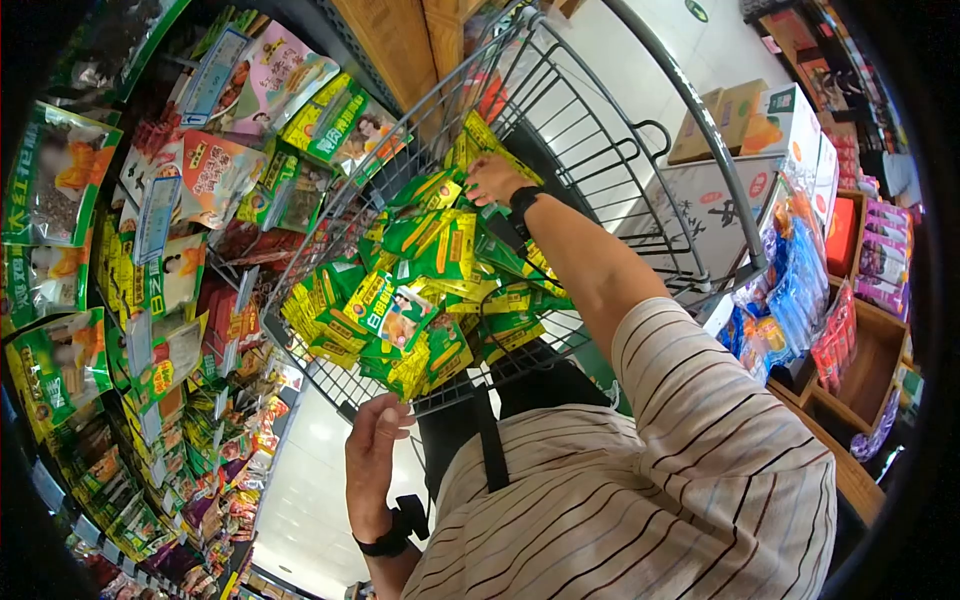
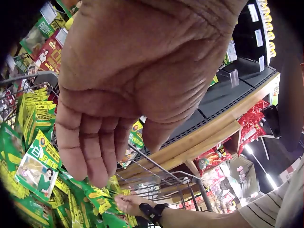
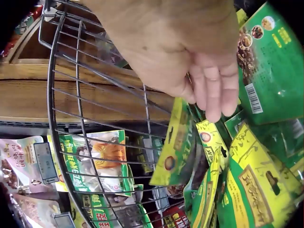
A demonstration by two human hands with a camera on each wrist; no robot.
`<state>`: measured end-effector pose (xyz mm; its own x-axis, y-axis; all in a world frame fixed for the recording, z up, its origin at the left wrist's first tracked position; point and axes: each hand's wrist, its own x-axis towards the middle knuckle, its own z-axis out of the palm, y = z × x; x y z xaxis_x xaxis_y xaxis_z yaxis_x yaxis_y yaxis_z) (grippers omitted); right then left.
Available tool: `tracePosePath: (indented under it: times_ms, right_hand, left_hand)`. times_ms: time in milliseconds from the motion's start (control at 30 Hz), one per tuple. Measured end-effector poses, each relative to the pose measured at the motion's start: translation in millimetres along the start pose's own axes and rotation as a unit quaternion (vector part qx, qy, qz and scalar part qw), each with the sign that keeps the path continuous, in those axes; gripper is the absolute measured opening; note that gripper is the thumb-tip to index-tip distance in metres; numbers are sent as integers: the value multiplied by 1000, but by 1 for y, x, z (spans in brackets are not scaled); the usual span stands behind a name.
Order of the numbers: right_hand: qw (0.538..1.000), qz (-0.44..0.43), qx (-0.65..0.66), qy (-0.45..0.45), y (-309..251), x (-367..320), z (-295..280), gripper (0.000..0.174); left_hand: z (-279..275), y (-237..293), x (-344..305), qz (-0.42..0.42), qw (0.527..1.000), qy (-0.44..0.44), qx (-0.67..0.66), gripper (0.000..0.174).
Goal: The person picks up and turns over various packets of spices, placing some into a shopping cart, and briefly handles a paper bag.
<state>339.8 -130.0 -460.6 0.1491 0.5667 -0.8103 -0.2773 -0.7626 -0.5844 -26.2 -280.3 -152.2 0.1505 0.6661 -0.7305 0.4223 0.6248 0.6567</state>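
Note:
A wire shopping cart (image 1: 655,150) holds a heap of green and yellow seasoning packets (image 1: 440,245). My right hand (image 1: 495,180) reaches into its far end, with fingers fairly straight and fingertips right at the packets. Seen from the right wrist, the hand (image 3: 209,80) points down beside an upright packet (image 3: 175,147), whose top is close under the thumb; a larger green packet (image 3: 275,66) stands on the other side. My left hand (image 1: 377,440) hangs at the cart's near left corner with nothing in it. Its palm (image 2: 142,61) and loosely bent fingers fill the left wrist view.
Shelves of hanging seasoning packets (image 1: 60,370) line the left side, with price tags (image 1: 155,225) sticking out. A wooden post (image 1: 395,50) rises beyond the cart. To the right are stacked cartons (image 1: 690,210) and a wooden display (image 1: 870,370) of bagged goods.

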Motion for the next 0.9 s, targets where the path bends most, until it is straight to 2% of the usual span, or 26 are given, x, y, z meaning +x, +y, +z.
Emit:
tracePosePath:
  times_ms: [100, 300, 467, 600, 900]
  right_hand:
    - [999, -4, -12, -49, 11, 7, -4, 17]
    - [999, 33, -15, -3, 6, 1, 14, 24]
    - [1000, 21, 1, -4, 9, 3, 9, 22]
    - [999, -9, 28, -38, 14, 2, 10, 27]
    - [998, 18, 60, 3, 8, -9, 29, 35]
  left_hand:
    - [0, -1, 5, 1, 1000, 2, 1, 36]
    - [0, -7, 10, -10, 1000, -2, 0, 39]
    - [-1, -12, 13, -7, 1000, -3, 20, 45]
    - [-3, -16, 15, -13, 1000, -7, -2, 41]
    - [-3, -18, 14, -21, 1000, 0, -6, 37]
